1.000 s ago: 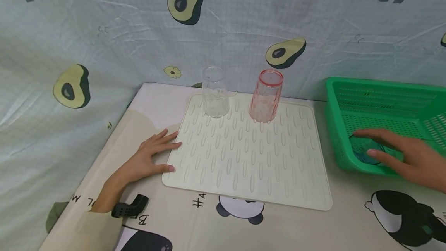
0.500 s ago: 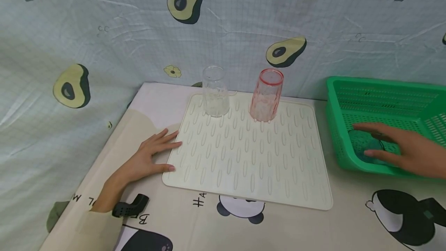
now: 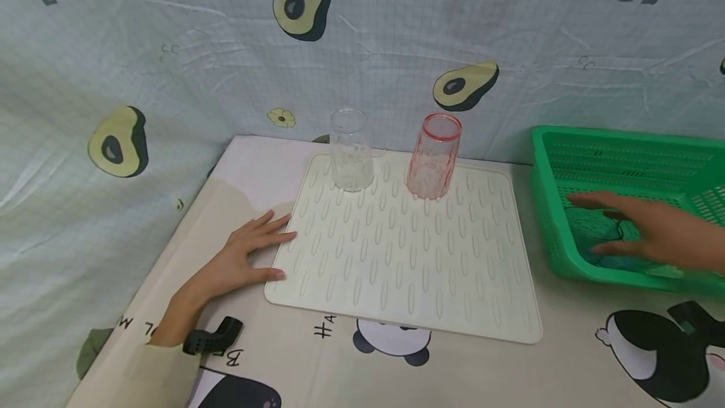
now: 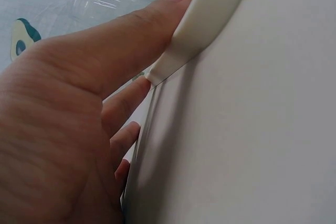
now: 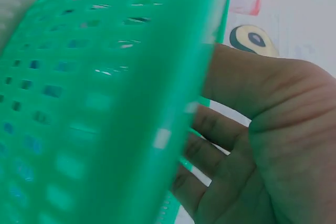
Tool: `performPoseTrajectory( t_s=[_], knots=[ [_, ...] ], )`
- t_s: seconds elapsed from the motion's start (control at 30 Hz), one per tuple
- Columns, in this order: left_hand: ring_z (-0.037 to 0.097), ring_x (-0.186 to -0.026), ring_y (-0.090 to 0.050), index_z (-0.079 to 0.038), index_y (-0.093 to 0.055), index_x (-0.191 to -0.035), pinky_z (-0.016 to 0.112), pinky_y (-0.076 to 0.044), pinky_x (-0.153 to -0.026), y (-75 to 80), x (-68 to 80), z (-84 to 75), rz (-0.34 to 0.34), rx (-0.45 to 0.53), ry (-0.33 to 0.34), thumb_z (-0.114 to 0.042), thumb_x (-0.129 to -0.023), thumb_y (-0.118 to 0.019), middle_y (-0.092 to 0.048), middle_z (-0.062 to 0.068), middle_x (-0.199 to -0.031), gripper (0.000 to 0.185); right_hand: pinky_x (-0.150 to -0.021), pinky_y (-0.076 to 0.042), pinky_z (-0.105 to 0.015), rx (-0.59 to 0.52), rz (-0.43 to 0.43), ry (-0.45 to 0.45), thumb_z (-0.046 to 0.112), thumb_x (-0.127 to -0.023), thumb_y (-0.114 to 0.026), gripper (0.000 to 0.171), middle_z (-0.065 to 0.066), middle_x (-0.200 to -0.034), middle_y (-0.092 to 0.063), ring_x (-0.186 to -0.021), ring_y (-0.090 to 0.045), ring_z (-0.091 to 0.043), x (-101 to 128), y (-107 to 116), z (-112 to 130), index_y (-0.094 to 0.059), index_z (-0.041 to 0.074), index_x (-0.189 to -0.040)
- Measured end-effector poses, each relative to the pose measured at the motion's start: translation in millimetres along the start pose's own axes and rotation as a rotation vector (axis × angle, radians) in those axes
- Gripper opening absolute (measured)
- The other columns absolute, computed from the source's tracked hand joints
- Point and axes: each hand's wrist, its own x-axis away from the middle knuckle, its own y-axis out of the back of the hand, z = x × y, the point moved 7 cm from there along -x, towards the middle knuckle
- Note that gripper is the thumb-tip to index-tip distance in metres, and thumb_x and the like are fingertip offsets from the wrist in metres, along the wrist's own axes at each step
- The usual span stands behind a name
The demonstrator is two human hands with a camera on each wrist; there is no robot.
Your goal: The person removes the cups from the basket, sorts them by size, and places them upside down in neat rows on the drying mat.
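Note:
My left hand lies flat on the table, fingers straight, its fingertips touching the left edge of a cream ribbed drying mat. The left wrist view shows the same hand with the thumb against the mat's rim. A clear glass and a pink cup stand at the back of the mat. My right hand reaches into a green basket, fingers spread over a blue see-through thing on its floor. Whether it touches that thing is hidden by the basket wall.
A sheet printed with avocados hangs behind and to the left of the table. The tablecloth has panda prints near the front edge. A black wrist strap sits on my left sleeve. The basket stands right of the mat.
My right hand has sunk deeper into the basket and drawn a little to the right. The left hand, mat and cups have not moved.

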Motion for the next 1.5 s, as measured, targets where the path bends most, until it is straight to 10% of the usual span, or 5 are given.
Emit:
performPoseTrajectory(
  t_s=[0.97,1.5],
  knots=[
    [0.027,-0.133,-0.011,-0.019,-0.053,-0.126,0.053,-0.007,-0.100,-0.7,2.0,0.4,-0.023,0.015,-0.011,-0.042,-0.068,-0.073,-0.030,0.003,-0.142,0.066,-0.068,-0.047,-0.027,-0.174,0.186,-0.020,0.036,-0.063,-0.078,0.084,0.000,-0.115,-0.049,-0.096,-0.044,-0.002,-15,-9,-13,-0.035,0.017,-0.132],
    [0.027,-0.133,-0.010,-0.019,-0.053,-0.126,0.054,-0.006,-0.100,-0.5,1.4,-0.2,-0.021,0.021,0.006,-0.043,-0.069,-0.073,-0.030,0.002,-0.142,0.065,-0.068,-0.046,-0.026,-0.090,0.057,-0.100,0.037,-0.059,-0.081,0.092,0.002,-0.108,-0.044,-0.087,-0.042,-0.004,-7,10,-21,-0.034,0.021,-0.136]
  ],
)
